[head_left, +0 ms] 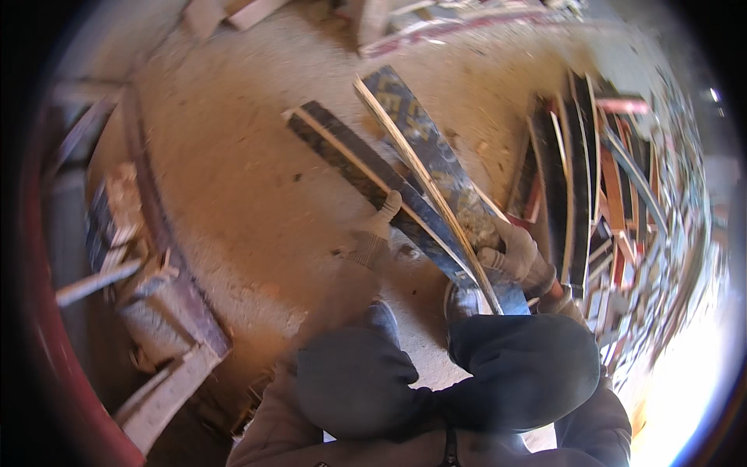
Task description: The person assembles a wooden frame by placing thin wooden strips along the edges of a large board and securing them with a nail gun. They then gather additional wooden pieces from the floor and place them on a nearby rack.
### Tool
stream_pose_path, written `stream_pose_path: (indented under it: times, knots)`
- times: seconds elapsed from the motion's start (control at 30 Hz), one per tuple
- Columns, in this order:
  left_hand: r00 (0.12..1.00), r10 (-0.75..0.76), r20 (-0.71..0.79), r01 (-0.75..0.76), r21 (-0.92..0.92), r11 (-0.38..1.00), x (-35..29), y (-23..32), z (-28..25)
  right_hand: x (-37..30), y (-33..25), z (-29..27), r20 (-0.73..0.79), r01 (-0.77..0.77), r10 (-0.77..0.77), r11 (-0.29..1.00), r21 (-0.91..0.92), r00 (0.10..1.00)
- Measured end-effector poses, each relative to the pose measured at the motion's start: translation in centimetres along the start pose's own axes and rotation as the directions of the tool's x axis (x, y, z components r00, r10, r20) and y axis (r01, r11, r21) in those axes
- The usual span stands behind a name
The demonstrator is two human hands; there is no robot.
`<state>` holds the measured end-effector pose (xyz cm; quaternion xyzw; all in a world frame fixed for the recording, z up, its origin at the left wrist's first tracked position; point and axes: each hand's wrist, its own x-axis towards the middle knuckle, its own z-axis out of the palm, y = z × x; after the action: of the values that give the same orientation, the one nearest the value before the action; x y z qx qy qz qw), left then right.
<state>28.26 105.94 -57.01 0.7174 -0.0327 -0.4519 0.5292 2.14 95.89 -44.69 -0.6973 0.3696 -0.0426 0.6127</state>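
Long plywood strips with black faces and pale raw edges lie across in front of my knees. My left hand point(379, 223), in a light work glove, is closed around the middle of the left plywood strip point(333, 138), its thumb on top. That piece looks like two strips side by side. My right hand point(510, 254), also gloved, grips the near part of a wider plywood strip point(416, 128) with faded yellowish print. The strips spread apart at their far ends and meet near my right knee. Fingers under the wood are hidden.
A pile of dark-faced strips point(574, 179) lies to the right, beside a heap of thin scraps point(661, 288). Wooden blocks and offcuts point(159, 311) stand at the left. More boards point(373, 19) lie at the far edge. The floor point(226, 171) is dusty.
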Motion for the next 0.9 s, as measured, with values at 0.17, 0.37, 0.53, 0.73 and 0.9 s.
stream_pose_path:
  times: [0.17, 0.37, 0.53, 0.73, 0.9]
  knots:
    - [0.971, -0.08, 0.224, 0.211, -0.657, 0.724, 0.4, -0.2, -4.2, 9.7, -4.2, 5.4, 0.088, -0.031, 0.081, 0.883, -0.469, 0.993]
    - [0.995, -0.038, -0.089, -0.047, -0.784, 0.619, -0.5, -1.8, -8.2, 8.0, -4.4, 11.8, 0.243, 0.075, -0.001, 0.952, -0.295, 0.97]
    - [0.991, -0.07, -0.112, -0.056, -0.838, 0.543, -1.7, -1.3, -9.8, 6.3, -3.5, 14.5, 0.157, 0.145, -0.08, 0.871, -0.469, 0.984]
    - [1.0, -0.03, -0.008, 0.005, -0.913, 0.409, -3.0, 0.4, -9.6, 7.4, -2.7, 14.4, 0.09, 0.285, -0.272, 0.876, -0.388, 0.958]
    - [0.998, -0.028, -0.05, -0.036, -0.927, 0.372, -3.3, 0.9, -10.0, 8.6, -2.7, 14.7, 0.2, 0.452, -0.406, 0.783, -0.428, 0.892]
